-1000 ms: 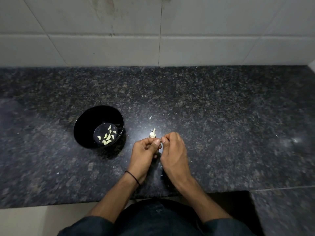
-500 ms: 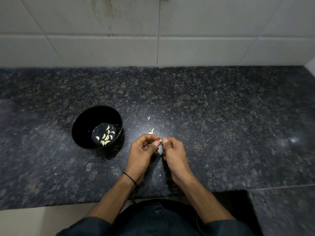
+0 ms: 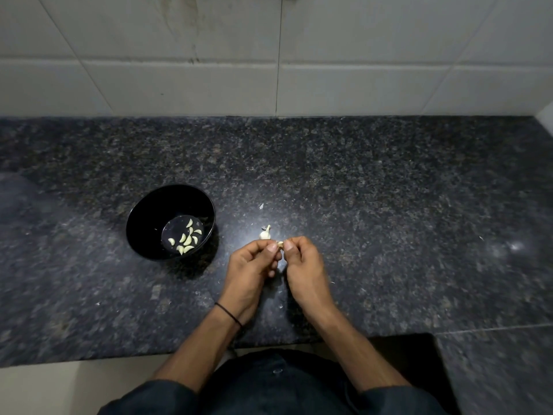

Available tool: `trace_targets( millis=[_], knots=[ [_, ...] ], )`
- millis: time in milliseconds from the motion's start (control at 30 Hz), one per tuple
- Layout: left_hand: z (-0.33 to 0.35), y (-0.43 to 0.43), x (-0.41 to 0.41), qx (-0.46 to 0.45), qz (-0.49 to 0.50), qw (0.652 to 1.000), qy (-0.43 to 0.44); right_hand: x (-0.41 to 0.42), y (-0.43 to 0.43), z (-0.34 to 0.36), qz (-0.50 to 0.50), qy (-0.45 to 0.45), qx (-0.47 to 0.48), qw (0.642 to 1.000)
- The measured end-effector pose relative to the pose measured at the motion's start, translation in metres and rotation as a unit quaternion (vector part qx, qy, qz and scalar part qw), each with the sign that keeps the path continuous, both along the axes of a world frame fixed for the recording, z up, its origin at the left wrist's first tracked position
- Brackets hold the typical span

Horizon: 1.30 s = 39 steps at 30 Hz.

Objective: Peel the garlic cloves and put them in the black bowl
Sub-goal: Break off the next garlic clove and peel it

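**A:** In the head view, what differs from a second ago?

**B:** Very little. Both hands stay just below the centre of the frame, and the clove (image 3: 280,244) now shows pale between the two thumb tips. The pile of peeled cloves (image 3: 187,239) in the black bowl (image 3: 140,223), left of centre, looks no bigger, so I judge this clove is still being stripped and no drop is due yet.

**A:** And the fingers?

**B:** The left hand (image 3: 250,271) is curled, with thumb and forefinger pinching the clove's left end. The right hand (image 3: 302,268) is curled too, its thumb and fingertips nipping the right end. Whether they have skin or flesh is too small to tell.

**A:** Anything nearby?

**B:** A garlic stub (image 3: 265,233) lies on the countertop (image 3: 389,205) just above the fingers, apart from them. A skin scrap (image 3: 261,206) sits higher up.
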<state>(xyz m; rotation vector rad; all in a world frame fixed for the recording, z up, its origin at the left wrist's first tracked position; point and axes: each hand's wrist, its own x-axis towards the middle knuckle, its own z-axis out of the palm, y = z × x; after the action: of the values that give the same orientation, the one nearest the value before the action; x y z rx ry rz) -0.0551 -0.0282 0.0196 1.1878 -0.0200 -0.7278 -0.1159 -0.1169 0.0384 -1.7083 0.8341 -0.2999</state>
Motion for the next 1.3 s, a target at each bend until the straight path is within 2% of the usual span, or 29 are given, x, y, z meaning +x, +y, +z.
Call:
trace_targets(
  millis=[67, 133, 200, 433, 633, 700, 800, 867, 933, 1000, 1133, 1300],
  knots=[
    [0.002, -0.001, -0.001, -0.021, 0.002, 0.999, 0.046, -0.001, 0.000, 0.003, 0.020, 0.014, -0.057, 0.998],
    [0.002, -0.001, -0.001, -0.011, 0.006, 0.999, 0.047, -0.002, 0.000, 0.004, 0.048, 0.032, -0.146, 0.988],
    [-0.001, -0.001, 0.000, 0.009, 0.015, 0.999, 0.029, -0.003, 0.000, 0.004, 0.062, 0.030, -0.181, 0.981],
    [-0.008, 0.004, 0.003, 0.101, 0.018, 0.989, -0.104, -0.007, -0.003, 0.002, 0.046, -0.011, -0.136, 0.990],
    [-0.013, 0.007, 0.006, 0.151, 0.003, 0.972, -0.179, -0.006, -0.006, 0.005, 0.046, -0.033, -0.099, 0.994],
    [-0.013, 0.007, 0.005, 0.150, 0.000, 0.973, -0.174, -0.006, -0.006, 0.004, 0.026, -0.034, -0.053, 0.998],
    [-0.014, 0.004, 0.003, 0.122, -0.001, 0.986, -0.116, -0.003, -0.003, -0.001, -0.006, -0.026, 0.044, 0.999],
    [-0.014, 0.002, 0.001, 0.110, 0.001, 0.990, -0.092, 0.000, 0.000, -0.005, -0.033, -0.028, 0.137, 0.990],
    [-0.015, 0.000, 0.000, 0.127, -0.002, 0.986, -0.109, 0.002, 0.003, -0.008, -0.055, -0.022, 0.198, 0.978],
    [-0.019, 0.000, 0.001, 0.178, -0.009, 0.972, -0.156, 0.001, 0.002, -0.010, -0.065, -0.008, 0.192, 0.979],
    [-0.018, -0.002, 0.001, 0.258, -0.035, 0.936, -0.237, 0.001, -0.001, -0.016, -0.065, 0.019, 0.100, 0.993],
    [-0.014, -0.003, 0.002, 0.259, -0.064, 0.938, -0.223, -0.001, -0.004, -0.017, -0.076, 0.028, 0.037, 0.996]
  ],
)
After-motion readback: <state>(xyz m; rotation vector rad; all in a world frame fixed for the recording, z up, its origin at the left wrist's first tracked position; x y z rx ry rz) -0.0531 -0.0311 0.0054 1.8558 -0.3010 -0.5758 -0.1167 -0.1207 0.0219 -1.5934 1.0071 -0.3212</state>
